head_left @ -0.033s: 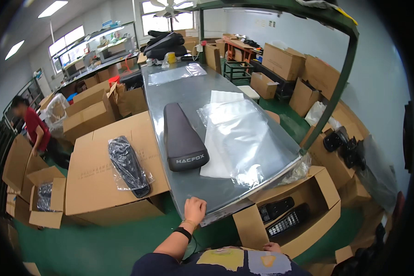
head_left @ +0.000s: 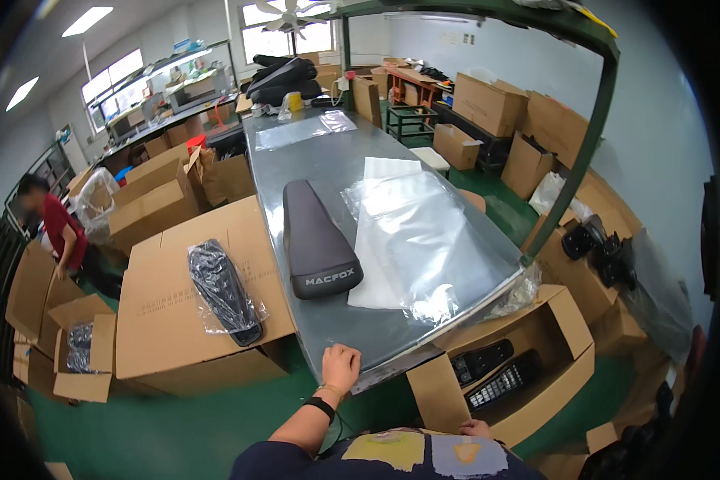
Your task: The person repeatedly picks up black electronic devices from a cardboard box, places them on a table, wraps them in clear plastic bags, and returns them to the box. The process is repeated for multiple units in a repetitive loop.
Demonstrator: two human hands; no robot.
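Observation:
My left hand [head_left: 341, 368] is curled into a fist at the near corner of the metal-topped table [head_left: 308, 168], with nothing visible in it. A long dark grey padded seat [head_left: 316, 240], wide at its near end and with pale lettering there, lies on the table just beyond that hand. To its right is a stack of clear and white plastic bags [head_left: 412, 240]. My right hand [head_left: 477, 430] shows only in part, low beside the near side of an open carton [head_left: 564, 320]; its fingers are mostly hidden. Inside that carton lie two black seats [head_left: 504, 380], undersides showing.
On a large closed carton [head_left: 160, 280] left of the table lies a black seat in clear plastic [head_left: 226, 292]. A smaller open carton [head_left: 96, 388] stands farther left, near a person in red [head_left: 60, 228]. A green frame post [head_left: 572, 184] rises at the table's right.

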